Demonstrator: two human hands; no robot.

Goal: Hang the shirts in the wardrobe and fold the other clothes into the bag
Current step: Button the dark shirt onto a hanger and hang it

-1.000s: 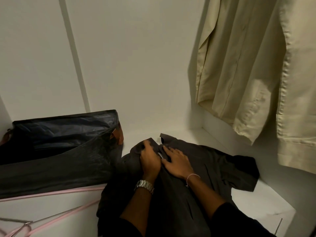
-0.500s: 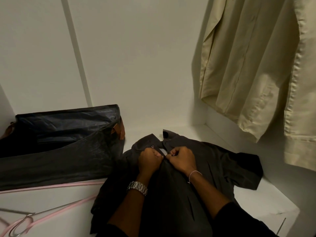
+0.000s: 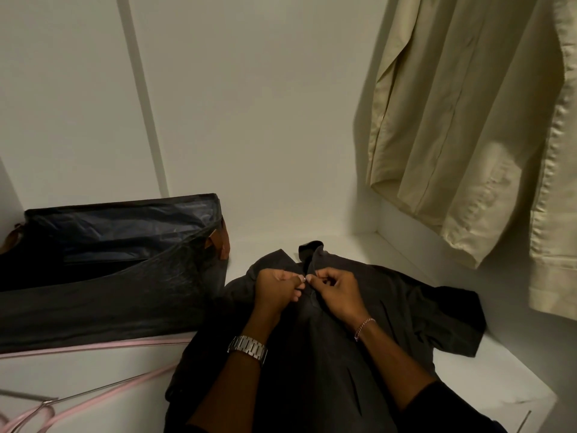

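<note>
**Now buttoning the dark shirt at the collar**

Both hands are pinching the placket of the dark short-sleeved shirt (image 3: pixel 390 307) lying on the wardrobe floor (image 3: pixel 499 392): left hand (image 3: pixel 278 289) and right hand (image 3: pixel 335 292) are meeting just below the collar. Likely next: fetching the pink hanger (image 3: pixel 93 398), lying well left of the grip.

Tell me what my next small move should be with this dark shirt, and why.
Probably finish fastening the button at the collar. Both your left hand and right hand pinch the placket of the dark shirt, which lies flat on the shelf, and the pink hanger waits unused beside it.
</note>
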